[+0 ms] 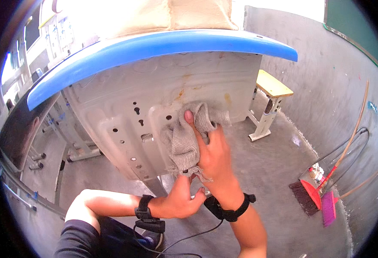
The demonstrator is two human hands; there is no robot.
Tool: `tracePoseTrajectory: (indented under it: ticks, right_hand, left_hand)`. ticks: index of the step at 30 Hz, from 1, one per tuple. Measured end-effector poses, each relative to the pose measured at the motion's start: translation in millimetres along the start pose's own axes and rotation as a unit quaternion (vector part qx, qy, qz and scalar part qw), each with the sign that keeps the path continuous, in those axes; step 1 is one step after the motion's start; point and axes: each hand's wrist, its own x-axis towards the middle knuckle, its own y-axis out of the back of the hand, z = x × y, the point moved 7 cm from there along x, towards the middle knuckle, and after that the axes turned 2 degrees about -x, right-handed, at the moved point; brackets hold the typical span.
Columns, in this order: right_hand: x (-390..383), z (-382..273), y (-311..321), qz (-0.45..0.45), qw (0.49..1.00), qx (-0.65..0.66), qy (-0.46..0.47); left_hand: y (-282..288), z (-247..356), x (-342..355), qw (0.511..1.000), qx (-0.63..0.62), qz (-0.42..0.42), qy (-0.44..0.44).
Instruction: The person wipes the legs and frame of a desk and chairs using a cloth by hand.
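Observation:
My right hand [214, 155] grips a crumpled grey ribbed cloth [182, 144] and presses it against a pale metal panel [154, 86]. Its thumb lies over the fabric. Just below is my left hand [182, 200], its thumb bent inward near the cloth's frayed lower end; its other fingers are partly hidden, so what they hold does not show. Holes, slots and raised ribs mark the panel, along with brownish stains near the cloth. Above it curves the blue edge [163, 47] of a desk top.
A beige fabric item [171, 17] lies on the desk top. A yellow-topped stool [275, 84] stands to the right, before a grey wall [309, 69]. A red broom [311, 193] and a purple one [328, 208] lean there. Cables hang from my wrist straps. Metal furniture legs [83, 150] stand at left.

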Motion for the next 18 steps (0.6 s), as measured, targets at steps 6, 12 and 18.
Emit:
tracePoseTrajectory:
  ticks: [6, 12, 18]
  right_hand:
    - [38, -6, 9, -0.034, 0.995, -0.097, 0.009]
    - [52, -6, 24, -0.079, 0.99, -0.112, 0.017]
    - [17, 5, 12, -0.144, 0.977, -0.154, 0.01]
  left_hand:
    - [9, 19, 31, 0.995, -0.085, 0.048, -0.023]
    - [-4, 36, 41, 0.995, -0.073, 0.043, -0.058]
    - [-11, 12, 26, 1.0, -0.023, -0.008, 0.003]
